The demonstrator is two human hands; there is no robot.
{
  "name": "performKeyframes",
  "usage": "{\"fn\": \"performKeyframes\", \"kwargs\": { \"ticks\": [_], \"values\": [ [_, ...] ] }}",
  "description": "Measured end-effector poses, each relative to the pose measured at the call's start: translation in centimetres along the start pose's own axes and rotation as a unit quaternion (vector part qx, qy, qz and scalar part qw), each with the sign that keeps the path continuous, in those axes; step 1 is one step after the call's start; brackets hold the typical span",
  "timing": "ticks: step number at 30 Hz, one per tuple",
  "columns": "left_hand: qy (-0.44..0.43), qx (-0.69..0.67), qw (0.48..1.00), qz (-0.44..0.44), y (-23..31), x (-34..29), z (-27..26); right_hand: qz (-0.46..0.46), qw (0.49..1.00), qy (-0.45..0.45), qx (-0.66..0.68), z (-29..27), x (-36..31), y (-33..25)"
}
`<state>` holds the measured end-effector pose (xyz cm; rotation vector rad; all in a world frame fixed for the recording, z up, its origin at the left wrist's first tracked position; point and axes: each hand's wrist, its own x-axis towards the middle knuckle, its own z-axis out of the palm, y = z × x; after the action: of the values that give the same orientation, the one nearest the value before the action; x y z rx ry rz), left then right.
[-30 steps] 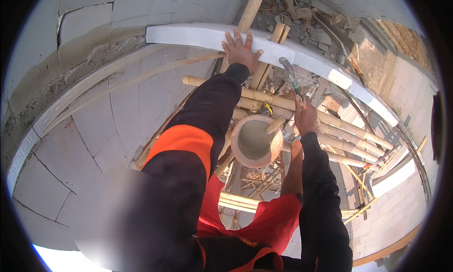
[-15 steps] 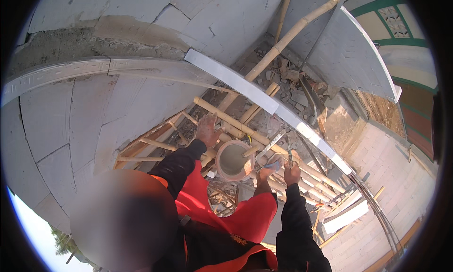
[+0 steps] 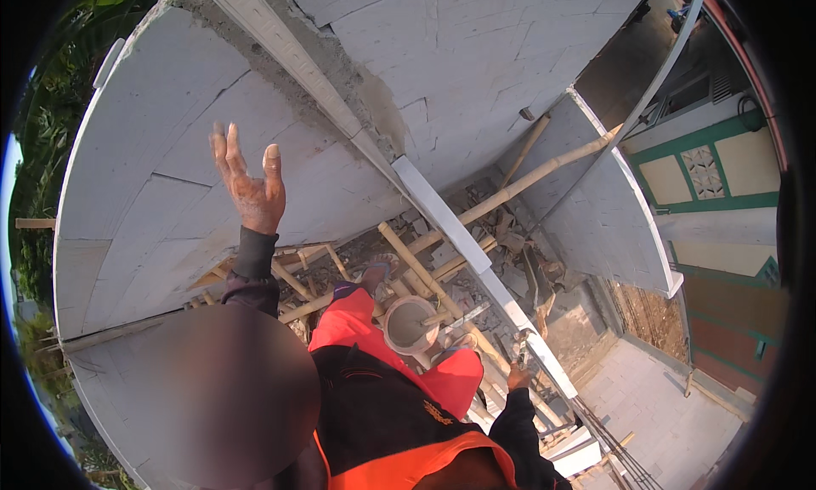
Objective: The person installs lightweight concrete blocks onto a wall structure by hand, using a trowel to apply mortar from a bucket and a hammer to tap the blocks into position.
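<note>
My left hand (image 3: 253,191) is raised in front of the grey block wall (image 3: 191,175), fingers spread, holding nothing. At lower right, my right hand (image 3: 518,377) is closed around a narrow hand tool (image 3: 522,347). Its kind is too small to make out. The tool stands beside the long white beam (image 3: 442,208), and I cannot tell whether they touch. Below me, between my legs, sits a round bucket (image 3: 388,327) of wet grey mortar, with a stick-like handle (image 3: 437,317) leaning over its rim.
Bamboo poles (image 3: 416,258) form a platform under my feet. A thick bamboo pole (image 3: 535,177) slants up at the far right. Broken rubble (image 3: 510,222) covers the ground beyond the beam. Thin rods (image 3: 614,447) run along the lower right, near a pale paved floor (image 3: 680,396).
My left hand has risen from beside the bamboo near the bucket to up in front of the wall. My right hand with the tool now appears lower, close to the beam. The view has shifted.
</note>
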<state>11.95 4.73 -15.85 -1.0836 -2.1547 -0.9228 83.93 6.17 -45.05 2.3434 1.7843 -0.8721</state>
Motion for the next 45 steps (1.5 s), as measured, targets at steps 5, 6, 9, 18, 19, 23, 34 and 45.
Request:
{"fn": "performKeyframes", "kwargs": {
  "ticks": [5, 6, 9, 18, 19, 23, 34, 45],
  "values": [
    [0.214, 0.069, 0.971, 0.087, -0.3, 13.2, -5.7, 0.041, 0.998, -0.006, -0.041, -0.4, 1.4, 2.1],
    [0.228, 0.074, 0.967, 0.088, -0.7, 15.4, -6.1, -0.017, 0.999, 0.007, -0.051, -0.5, 1.8, 2.8],
    [0.227, 0.105, 0.967, 0.045, -1.7, 20.5, -5.4, 0.012, 1.0, -0.022, -0.012, -0.5, 2.8, 4.8],
    [0.203, 0.313, 0.928, 0.02, -2.4, 23.5, -0.1, 0.055, 0.997, -0.038, -0.027, -1.8, 3.1, 9.9],
    [0.191, 0.329, 0.925, 0.017, -2.3, 23.6, 0.2, 0.03, 0.997, -0.056, -0.031, -2.5, 3.1, 10.4],
    [0.069, 0.391, 0.918, -0.004, -2.8, 24.2, -0.1, -0.02, 0.999, -0.016, -0.02, -4.6, 1.6, 12.1],
    [-0.031, 0.503, 0.863, -0.033, -6.5, 27.6, -1.7, -0.011, 1.0, -0.029, 0.004, -11.1, 0.4, 11.6],
    [-0.036, 0.513, 0.856, -0.052, -8.7, 28.2, -2.0, -0.057, 0.989, -0.099, -0.094, -15.7, 5.5, 13.3]
  ]
}}
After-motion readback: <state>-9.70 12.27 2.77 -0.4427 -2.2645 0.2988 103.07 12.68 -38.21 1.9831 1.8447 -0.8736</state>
